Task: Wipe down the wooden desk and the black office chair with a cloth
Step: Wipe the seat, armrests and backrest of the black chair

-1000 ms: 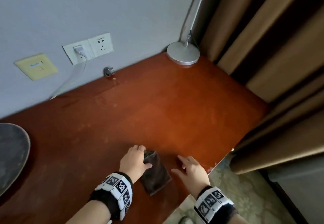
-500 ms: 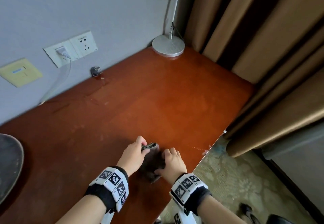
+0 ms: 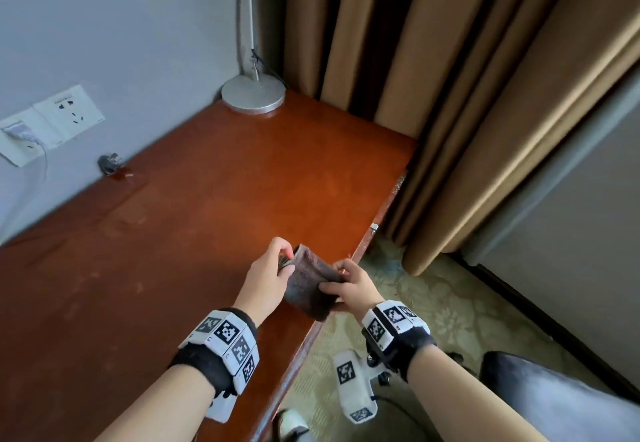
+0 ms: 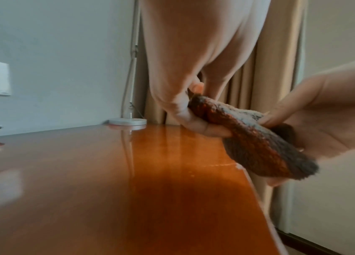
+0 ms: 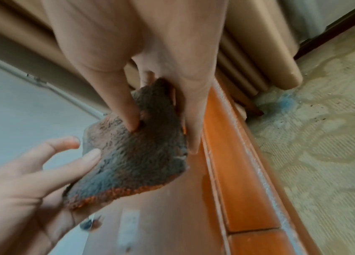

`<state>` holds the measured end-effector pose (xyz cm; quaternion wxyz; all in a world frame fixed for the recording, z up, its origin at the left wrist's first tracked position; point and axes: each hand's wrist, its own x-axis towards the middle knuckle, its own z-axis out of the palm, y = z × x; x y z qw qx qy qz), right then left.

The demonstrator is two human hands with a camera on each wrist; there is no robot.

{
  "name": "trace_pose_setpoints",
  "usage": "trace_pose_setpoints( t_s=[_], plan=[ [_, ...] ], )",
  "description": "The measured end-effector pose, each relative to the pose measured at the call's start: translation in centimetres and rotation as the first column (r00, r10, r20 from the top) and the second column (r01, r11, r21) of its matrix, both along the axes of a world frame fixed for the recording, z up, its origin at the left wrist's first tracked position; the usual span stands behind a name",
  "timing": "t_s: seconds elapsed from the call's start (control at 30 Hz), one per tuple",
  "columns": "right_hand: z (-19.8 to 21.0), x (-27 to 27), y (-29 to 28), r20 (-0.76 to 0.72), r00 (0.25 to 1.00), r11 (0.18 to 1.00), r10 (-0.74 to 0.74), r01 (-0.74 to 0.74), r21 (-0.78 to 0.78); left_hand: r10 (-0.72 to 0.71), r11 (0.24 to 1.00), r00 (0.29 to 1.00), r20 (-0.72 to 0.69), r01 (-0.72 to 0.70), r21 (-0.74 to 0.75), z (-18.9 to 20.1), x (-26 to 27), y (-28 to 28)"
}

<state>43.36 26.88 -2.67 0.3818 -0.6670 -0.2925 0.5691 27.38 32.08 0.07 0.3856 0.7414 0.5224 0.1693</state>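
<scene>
Both hands hold a folded dark grey cloth just above the wooden desk, near its right front edge. My left hand pinches the cloth's far end between thumb and fingers. My right hand grips the near right side, its thumb pressed into the pile. In the wrist views the cloth hangs clear of the desktop. A dark, shiny padded shape at the lower right looks like the black chair.
A lamp base stands in the desk's far corner by the wall. A loose plug lies at the back edge under the wall sockets. Brown curtains hang along the desk's right side, above patterned carpet.
The cloth lay flat on the desk under my left hand. My right hand came over and took hold of it, and both hands have lifted it. The view has swung right.
</scene>
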Motion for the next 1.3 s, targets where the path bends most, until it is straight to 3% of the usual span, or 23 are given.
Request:
trace_pose_setpoints(
  t_s=[0.23,0.53,0.77,1.07,1.17,1.3],
  plan=[
    [-0.2,7.2,-10.2,-0.028,0.963,0.961,-0.268,0.269,0.066,-0.237,0.971,0.971,-0.024,0.238,0.036,-0.1,8.5,-6.7],
    [-0.3,16.9,-32.9,0.109,0.863,0.87,-0.493,0.486,0.083,-0.515,0.856,0.857,0.01,0.514,-0.058,-2.5,21.4,-24.0],
    [-1.5,20.3,-47.6,0.117,0.75,0.75,-0.651,0.659,-0.048,-0.751,0.642,0.657,0.064,0.75,-0.157,-4.7,27.6,-34.9],
    [-6.8,20.5,-56.4,0.21,0.598,0.589,-0.773,0.8,-0.11,-0.95,0.303,0.311,0.021,0.937,-0.172,-10.5,33.8,-41.1],
    [-9.2,20.1,-58.3,0.268,0.594,0.581,-0.758,0.803,-0.136,-0.973,0.227,0.23,-0.004,0.955,-0.189,-13.1,34.4,-42.8],
    [-13.8,20.8,-60.0,0.374,0.633,0.633,-0.678,0.761,-0.142,-0.978,0.206,0.207,-0.015,0.964,-0.166,-17.8,34.8,-44.6]
  ],
)
